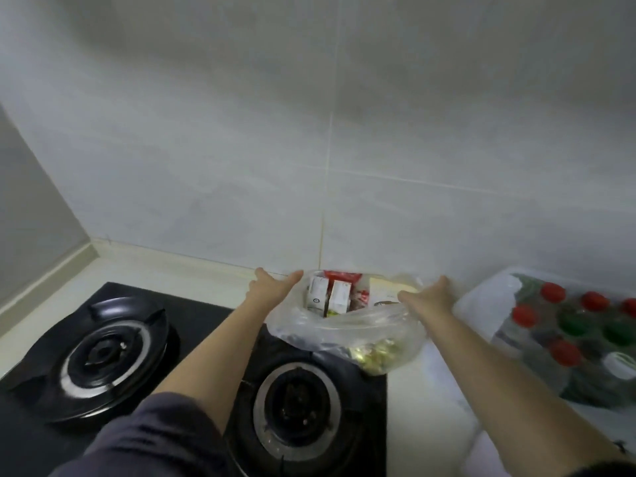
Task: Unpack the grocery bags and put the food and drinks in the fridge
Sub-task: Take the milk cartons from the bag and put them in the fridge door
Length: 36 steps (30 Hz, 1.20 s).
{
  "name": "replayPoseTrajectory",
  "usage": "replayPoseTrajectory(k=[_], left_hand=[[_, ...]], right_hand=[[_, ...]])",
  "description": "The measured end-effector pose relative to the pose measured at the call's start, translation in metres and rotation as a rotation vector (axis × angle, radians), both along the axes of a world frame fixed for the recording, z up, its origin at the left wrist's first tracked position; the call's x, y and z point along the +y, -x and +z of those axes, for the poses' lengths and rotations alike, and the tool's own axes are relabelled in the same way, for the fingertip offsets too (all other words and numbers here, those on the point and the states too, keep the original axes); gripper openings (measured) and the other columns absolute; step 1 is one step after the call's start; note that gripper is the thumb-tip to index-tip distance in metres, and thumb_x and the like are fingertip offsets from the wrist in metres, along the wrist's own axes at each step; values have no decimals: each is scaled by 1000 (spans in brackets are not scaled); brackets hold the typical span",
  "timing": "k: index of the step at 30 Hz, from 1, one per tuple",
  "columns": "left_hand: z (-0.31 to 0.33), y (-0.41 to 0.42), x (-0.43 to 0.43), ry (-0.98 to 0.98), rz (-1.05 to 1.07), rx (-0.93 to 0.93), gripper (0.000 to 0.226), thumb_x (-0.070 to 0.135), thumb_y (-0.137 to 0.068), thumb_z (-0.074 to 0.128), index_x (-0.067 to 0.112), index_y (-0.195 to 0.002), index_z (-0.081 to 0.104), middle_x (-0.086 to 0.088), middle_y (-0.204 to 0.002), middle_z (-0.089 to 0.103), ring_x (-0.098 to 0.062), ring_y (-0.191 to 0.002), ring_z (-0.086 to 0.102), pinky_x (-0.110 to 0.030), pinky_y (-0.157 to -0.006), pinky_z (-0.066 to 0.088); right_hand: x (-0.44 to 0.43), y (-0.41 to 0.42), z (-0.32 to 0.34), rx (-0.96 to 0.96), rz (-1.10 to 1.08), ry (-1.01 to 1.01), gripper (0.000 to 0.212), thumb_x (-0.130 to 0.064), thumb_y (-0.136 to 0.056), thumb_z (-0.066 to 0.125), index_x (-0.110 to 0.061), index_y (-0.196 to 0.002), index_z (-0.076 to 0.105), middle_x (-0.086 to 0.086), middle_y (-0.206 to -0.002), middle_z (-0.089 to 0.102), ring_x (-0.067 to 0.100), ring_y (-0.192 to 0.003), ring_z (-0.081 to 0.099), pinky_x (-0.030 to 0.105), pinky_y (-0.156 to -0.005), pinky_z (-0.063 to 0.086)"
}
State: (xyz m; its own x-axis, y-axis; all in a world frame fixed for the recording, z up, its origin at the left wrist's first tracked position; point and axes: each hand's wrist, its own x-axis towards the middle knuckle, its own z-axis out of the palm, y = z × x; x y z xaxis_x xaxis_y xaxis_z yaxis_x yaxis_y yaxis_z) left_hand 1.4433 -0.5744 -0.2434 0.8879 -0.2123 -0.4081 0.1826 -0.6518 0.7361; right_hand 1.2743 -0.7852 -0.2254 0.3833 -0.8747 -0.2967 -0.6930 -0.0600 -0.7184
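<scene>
A clear plastic grocery bag [358,327] sits on the counter against the wall, partly over the right burner. Inside it stand two white cartons [328,296], a red packet [344,277], a pale box [385,289] and yellow-green wrapped items [378,352]. My left hand [272,284] reaches to the bag's left rim with straight fingers, thumb at the edge. My right hand [430,294] lies at the bag's right rim, its fingers spread along the plastic. Whether either hand pinches the plastic cannot be made out.
A black gas hob with a left burner [103,352] and a right burner [296,401] fills the near counter. To the right a second clear bag [568,325] holds several bottles with red and green caps. A tiled wall stands right behind the bags.
</scene>
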Motion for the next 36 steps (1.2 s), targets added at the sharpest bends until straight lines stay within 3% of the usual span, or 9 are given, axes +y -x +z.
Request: replayPoseTrajectory(k=[3, 6, 8, 10, 14, 19, 23, 29, 36], left_hand=[[-21, -16, -13, -19, -28, 205, 102, 46, -86, 69, 2, -152, 4, -21, -154, 28, -40, -136, 37, -46, -105, 40], [-38, -29, -21, -51, -86, 108, 47, 14, -95, 52, -6, -137, 44, -24, -137, 52, -38, -122, 54, -43, -100, 48], [-40, -35, -28, 81, -33, 54, 40, 8, -96, 45, -5, -134, 49, -22, -134, 55, -38, -122, 53, -44, -102, 46], [-33, -40, -35, 275, 29, 69, 49, 8, -92, 41, -3, -139, 45, -18, -139, 51, -38, -127, 49, -46, -108, 40], [-1, -39, -47, 563, 131, 135, 38, 6, -83, 37, 0, -115, 58, -17, -108, 64, -34, -103, 59, -40, -91, 48], [74, -1, -45, 852, 87, 141, 30, -4, -52, 39, 9, -59, 66, -11, -70, 66, -29, -74, 61, -36, -75, 48], [109, 11, -37, 896, 159, 102, 25, -2, -67, 41, 9, -73, 63, -13, -76, 68, -33, -81, 67, -42, -83, 55], [183, 87, -12, 983, 180, 57, 33, -9, -85, 32, 10, -68, 53, -1, -45, 56, -12, -38, 55, -17, -40, 44], [223, 196, 37, 1058, 218, 99, 29, -9, -90, 33, 6, -72, 51, 1, -38, 51, -12, -30, 51, -15, -32, 39]], right_hand=[[-16, -6, -15, -45, -49, -79, 42, -2, -75, 67, -12, -114, 57, 11, -100, 61, 29, -88, 64, 40, -73, 57], [-23, -11, -23, -151, -31, -197, 33, 2, -92, 49, -17, -116, 64, 7, -92, 57, 24, -73, 54, 30, -57, 47], [-25, -13, -23, -228, -85, -225, 26, -10, -98, 52, -3, -122, 60, 7, -80, 53, 20, -66, 50, 27, -54, 40], [-26, -15, -17, -332, -141, -232, 20, -11, -99, 51, -7, -116, 60, 4, -72, 50, 16, -59, 46, 27, -51, 37], [-29, -15, 5, -539, -223, -181, 26, -6, -99, 46, 1, -119, 60, 1, -68, 46, 13, -55, 41, 22, -43, 32], [-16, -8, 39, -682, -196, -208, 30, -11, -102, 44, -17, -74, 54, 0, -64, 47, 13, -51, 39, 16, -33, 29], [-4, 6, 82, -831, -220, -250, 30, -8, -101, 42, -18, -77, 55, 2, -65, 46, 14, -51, 38, 15, -33, 27], [18, 43, 134, -952, -87, -274, 37, -4, -99, 38, -21, -68, 48, 0, -62, 41, 11, -46, 32, 16, -35, 24], [66, 126, 165, -925, 49, -312, 37, 0, -98, 33, -21, -71, 47, -1, -68, 42, 12, -52, 33, 20, -40, 28]])
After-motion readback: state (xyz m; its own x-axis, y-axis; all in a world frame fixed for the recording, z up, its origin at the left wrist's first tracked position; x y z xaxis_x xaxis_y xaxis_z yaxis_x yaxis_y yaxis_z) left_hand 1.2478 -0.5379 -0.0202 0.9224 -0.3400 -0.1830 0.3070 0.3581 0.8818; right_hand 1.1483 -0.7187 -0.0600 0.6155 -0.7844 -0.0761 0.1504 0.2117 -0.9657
